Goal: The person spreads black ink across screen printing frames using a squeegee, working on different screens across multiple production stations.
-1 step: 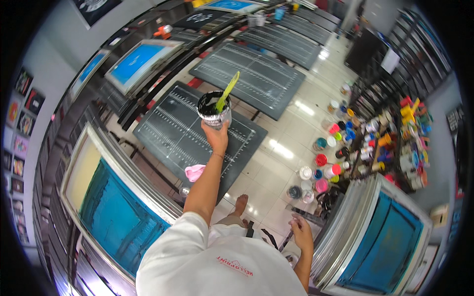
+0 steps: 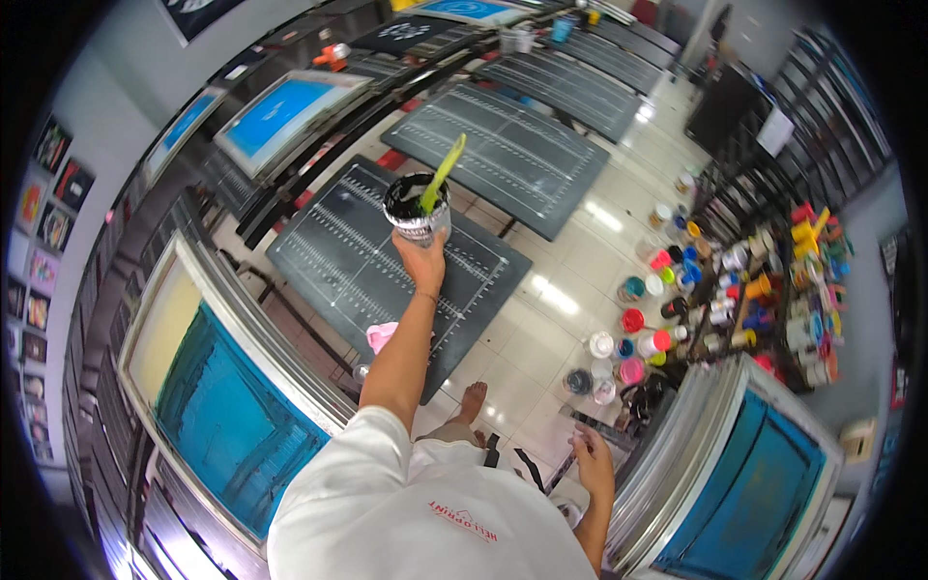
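My left hand (image 2: 420, 261) is wrapped round a pale tub (image 2: 425, 228) smeared with black, held up over a dark platen. Black ink (image 2: 405, 194) coats the inside of the tub. A yellow-green spatula (image 2: 444, 174) leans in it, its handle sticking up past the rim. Low at my right side, my right hand (image 2: 594, 458) hangs with loosely bent fingers, and I see nothing held in it. Nearest to it is a stack of framed printing screens. A pink cloth (image 2: 381, 335) lies on the platen's near edge, partly behind my left forearm.
The gridded platen (image 2: 329, 242) below the tub heads a row of platens (image 2: 493, 155) reaching away. Blue-meshed screens stand at left (image 2: 232, 416) and right (image 2: 744, 483). Several ink jars (image 2: 631, 369) sit on the tiled floor (image 2: 522, 338), with a crowded shelf (image 2: 744, 290) beyond.
The view has shifted slightly, so the platens and jars sit a little farther right. My left hand still grips the tub, and my right hand remains low at my side.
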Tool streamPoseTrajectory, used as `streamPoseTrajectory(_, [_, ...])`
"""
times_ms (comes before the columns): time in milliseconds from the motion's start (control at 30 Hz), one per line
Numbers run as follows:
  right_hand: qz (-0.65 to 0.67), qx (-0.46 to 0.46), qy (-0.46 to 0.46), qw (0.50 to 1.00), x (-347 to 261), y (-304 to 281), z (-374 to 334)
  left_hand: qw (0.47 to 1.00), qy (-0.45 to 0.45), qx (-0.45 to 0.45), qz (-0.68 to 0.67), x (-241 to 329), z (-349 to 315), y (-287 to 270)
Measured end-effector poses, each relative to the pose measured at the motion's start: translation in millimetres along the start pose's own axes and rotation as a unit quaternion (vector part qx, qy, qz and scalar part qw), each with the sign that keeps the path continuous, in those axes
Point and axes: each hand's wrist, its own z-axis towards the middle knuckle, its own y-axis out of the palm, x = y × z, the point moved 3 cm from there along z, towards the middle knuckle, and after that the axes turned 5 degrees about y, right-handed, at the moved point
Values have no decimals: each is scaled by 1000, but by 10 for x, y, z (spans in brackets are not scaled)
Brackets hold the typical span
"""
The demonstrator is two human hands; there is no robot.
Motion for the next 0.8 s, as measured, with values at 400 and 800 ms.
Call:
streamPoseTrajectory(400, [-21,-63,47,997,77,-1,415,976,-75,87,186,-902,1095,-349])
streamPoseTrajectory(800, [-14,-156,-93,983,-258,637,718,999,-40,0,-35,835,-259,-1163])
